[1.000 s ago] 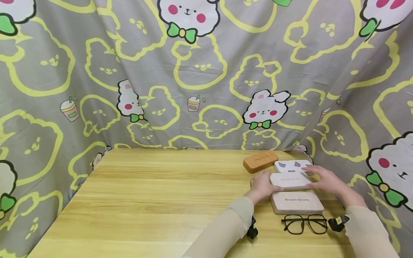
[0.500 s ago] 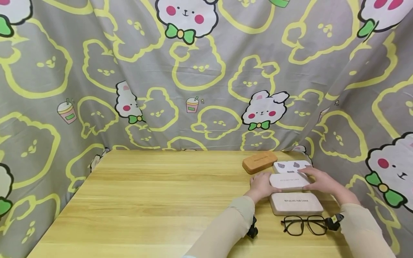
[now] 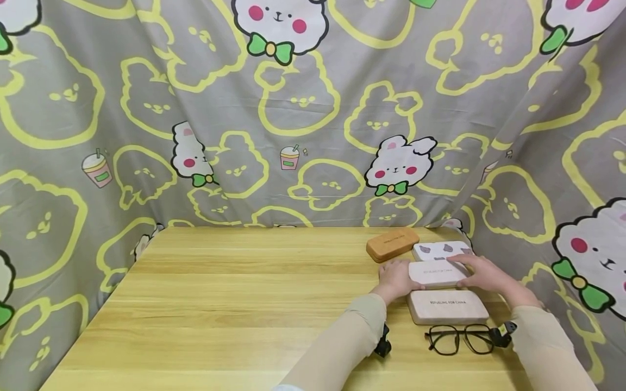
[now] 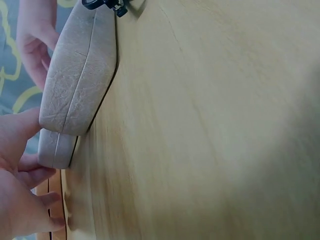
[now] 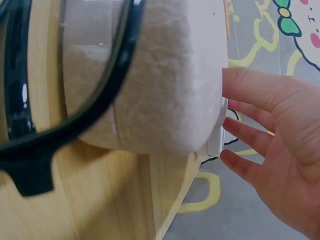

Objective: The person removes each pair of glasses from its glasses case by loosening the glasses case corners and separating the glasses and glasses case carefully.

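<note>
A pale glasses case (image 3: 437, 273) lies between my two hands in the head view. My left hand (image 3: 395, 279) grips its left end, thumb along the near edge. My right hand (image 3: 486, 274) holds its right end, fingers over the top. A larger pale glasses case (image 3: 447, 308), printed with dark lettering, rests just in front; its end fills much of the left wrist view (image 4: 77, 75). Black-framed eyeglasses (image 3: 458, 342) lie nearest me, beside the right wrist camera, and loom large in the right wrist view.
Behind the held case is a white glasses case (image 3: 435, 251) with grey shapes. An orange-brown glasses case (image 3: 393, 244) sits to its left. The wooden table (image 3: 220, 304) stretches leftward. A patterned curtain (image 3: 323, 146) borders its back and sides.
My right hand has shifted slightly left over the held case, and its wrist camera has come up against the eyeglasses. My left hand keeps its grip. The head view has shifted a little.
</note>
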Motion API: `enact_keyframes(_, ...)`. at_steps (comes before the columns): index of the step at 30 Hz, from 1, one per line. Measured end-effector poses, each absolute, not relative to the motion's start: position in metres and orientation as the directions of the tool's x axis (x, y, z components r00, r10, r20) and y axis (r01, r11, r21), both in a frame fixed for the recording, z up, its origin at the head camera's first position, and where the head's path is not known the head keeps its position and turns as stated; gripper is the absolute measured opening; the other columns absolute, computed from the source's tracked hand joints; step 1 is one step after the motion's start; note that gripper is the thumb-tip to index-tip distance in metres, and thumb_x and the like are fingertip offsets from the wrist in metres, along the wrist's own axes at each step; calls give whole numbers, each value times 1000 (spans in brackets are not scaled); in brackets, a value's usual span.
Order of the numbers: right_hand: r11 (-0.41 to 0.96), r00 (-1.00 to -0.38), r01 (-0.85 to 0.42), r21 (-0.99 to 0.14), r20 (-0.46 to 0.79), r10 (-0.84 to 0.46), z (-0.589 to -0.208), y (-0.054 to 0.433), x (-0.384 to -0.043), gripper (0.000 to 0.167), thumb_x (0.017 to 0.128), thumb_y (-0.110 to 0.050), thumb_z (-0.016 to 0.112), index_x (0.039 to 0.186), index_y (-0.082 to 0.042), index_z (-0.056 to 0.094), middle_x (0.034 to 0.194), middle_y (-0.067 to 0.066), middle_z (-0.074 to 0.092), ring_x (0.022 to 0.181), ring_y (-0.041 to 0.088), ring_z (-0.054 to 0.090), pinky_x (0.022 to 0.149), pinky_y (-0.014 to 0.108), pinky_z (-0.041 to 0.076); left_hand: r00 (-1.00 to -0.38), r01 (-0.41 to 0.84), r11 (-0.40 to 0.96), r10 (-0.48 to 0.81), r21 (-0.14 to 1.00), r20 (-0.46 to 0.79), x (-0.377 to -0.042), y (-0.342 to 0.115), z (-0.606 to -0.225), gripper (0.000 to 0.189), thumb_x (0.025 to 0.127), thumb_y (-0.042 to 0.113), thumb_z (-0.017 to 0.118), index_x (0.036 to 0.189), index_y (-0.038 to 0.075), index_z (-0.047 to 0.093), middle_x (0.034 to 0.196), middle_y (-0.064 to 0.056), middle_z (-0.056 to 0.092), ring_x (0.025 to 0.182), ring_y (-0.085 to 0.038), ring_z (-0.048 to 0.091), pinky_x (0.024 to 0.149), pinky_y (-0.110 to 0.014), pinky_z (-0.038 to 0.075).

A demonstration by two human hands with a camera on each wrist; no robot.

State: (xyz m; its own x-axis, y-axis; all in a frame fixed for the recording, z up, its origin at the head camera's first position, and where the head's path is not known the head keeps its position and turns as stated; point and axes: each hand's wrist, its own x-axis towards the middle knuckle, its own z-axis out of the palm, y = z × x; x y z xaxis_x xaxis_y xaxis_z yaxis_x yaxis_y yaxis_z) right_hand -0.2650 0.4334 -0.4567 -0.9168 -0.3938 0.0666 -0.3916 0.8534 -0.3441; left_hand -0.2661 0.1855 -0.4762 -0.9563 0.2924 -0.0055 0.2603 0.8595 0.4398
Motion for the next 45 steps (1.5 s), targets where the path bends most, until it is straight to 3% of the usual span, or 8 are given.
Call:
enact_keyframes(4,854,-918,-387,-347,59,-392,-458,435,-265,64,71,-17,84,127,2,60,130,29,58,126,56,42,98,68,37,-957,259,864,292,432,-10,-264,185,-476,62,74,58,76,127,31,59,127,14,61,122,-10,51,100,-32,38)
enact_keyframes(12,857,-928,-355,-374,31,-371,-458,435,-261,62,73,-17,82,128,1,60,133,32,54,127,58,40,99,71,34,-952,274,863,307,424,-10,-261,183,-478,72,76,60,74,138,30,52,138,13,55,137,-15,42,111,-37,34)
enact_keyframes(18,861,-932,-341,-376,19,-361,-453,433,-260,63,74,-20,81,130,0,59,136,32,52,128,58,38,99,73,31,-948,285,847,320,448,-1,-262,182,-478,70,77,58,73,137,29,53,141,13,54,142,-17,37,116,-42,31)
enact_keyframes(21,866,-934,-343,-364,31,-357,-451,433,-260,62,74,-18,81,130,0,59,136,33,51,126,57,40,99,70,35,-943,297,835,332,463,7,-262,181,-478,67,78,58,73,135,28,54,142,12,53,143,-18,35,118,-45,29)
enact_keyframes(45,874,-920,-392,-288,108,-377,-414,414,-243,63,75,-18,81,131,0,58,136,37,48,124,57,43,95,69,38,-904,424,820,409,384,126,-257,155,-452,74,81,60,67,143,25,46,148,12,47,148,-19,26,119,-54,24)
